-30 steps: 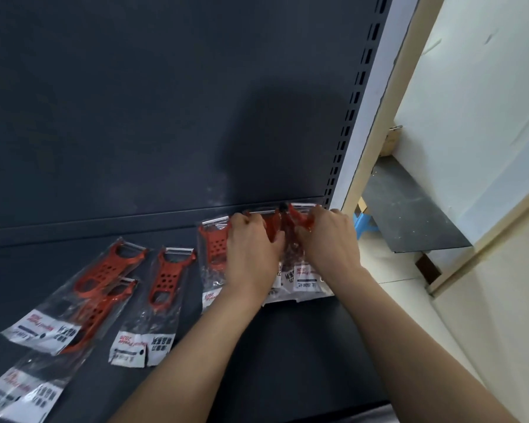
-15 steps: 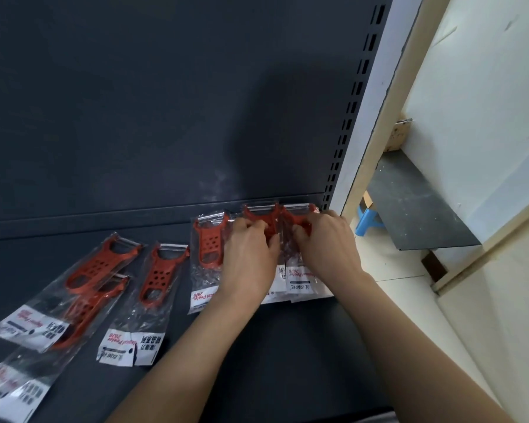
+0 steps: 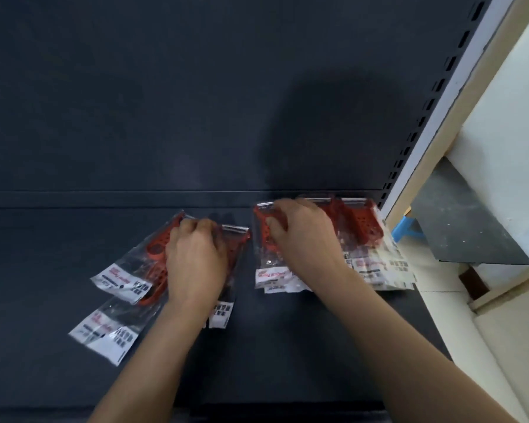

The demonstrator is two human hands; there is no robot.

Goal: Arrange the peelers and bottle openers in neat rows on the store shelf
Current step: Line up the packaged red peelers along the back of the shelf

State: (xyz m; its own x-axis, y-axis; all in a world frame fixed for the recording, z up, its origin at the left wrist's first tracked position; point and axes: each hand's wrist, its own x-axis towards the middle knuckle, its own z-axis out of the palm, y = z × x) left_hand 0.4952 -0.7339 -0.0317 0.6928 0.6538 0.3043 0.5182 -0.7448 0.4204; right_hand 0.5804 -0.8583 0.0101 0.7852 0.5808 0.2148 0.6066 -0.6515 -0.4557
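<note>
Dark shelf (image 3: 287,346) under bagged red peelers (image 3: 364,230) in loose clusters.

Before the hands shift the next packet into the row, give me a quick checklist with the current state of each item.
1. Right-end packets squared against the back edge of the shelf: ok.
2. Packet under the right hand lined up with that row: ok, its top edge is near the back.
3. Left hand on a loose packet: ok, though its grip is hidden.
4. Left-side packets straight: not ok, they lie angled and overlapping.
5. Front-left packet in a row: not ok, it sits well forward.
6. Bottle openers present: cannot tell, only red peelers are recognisable.
</note>
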